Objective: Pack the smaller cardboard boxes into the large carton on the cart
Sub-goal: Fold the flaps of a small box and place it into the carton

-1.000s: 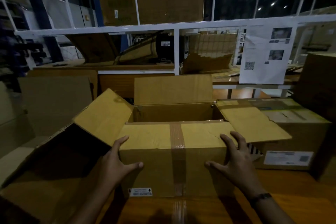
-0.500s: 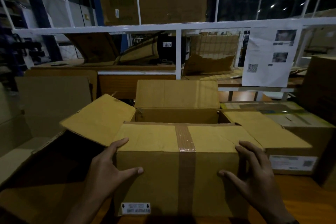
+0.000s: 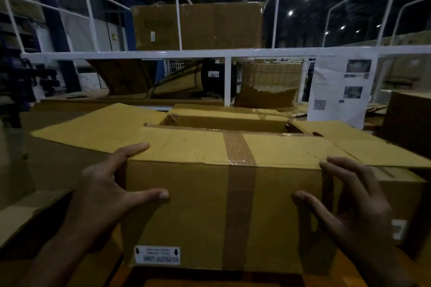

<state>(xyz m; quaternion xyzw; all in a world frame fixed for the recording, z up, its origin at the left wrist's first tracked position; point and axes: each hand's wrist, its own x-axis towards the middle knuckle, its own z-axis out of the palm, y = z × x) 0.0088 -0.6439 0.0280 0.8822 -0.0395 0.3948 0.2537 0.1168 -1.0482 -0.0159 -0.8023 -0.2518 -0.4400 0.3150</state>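
Left hand (image 3: 105, 191) and right hand (image 3: 349, 202), fingers spread, clasp opposite ends of the taped box (image 3: 224, 193) before the open carton (image 3: 228, 121)

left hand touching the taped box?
Touching. The head view shows the left hand pressed on the taped box: fingers over its top left edge, thumb flat on the front face.

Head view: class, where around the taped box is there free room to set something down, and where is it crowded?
Free: the open carton behind the taped box, between its left flap and right flap. Crowded: both box ends, gripped by the left hand and right hand.
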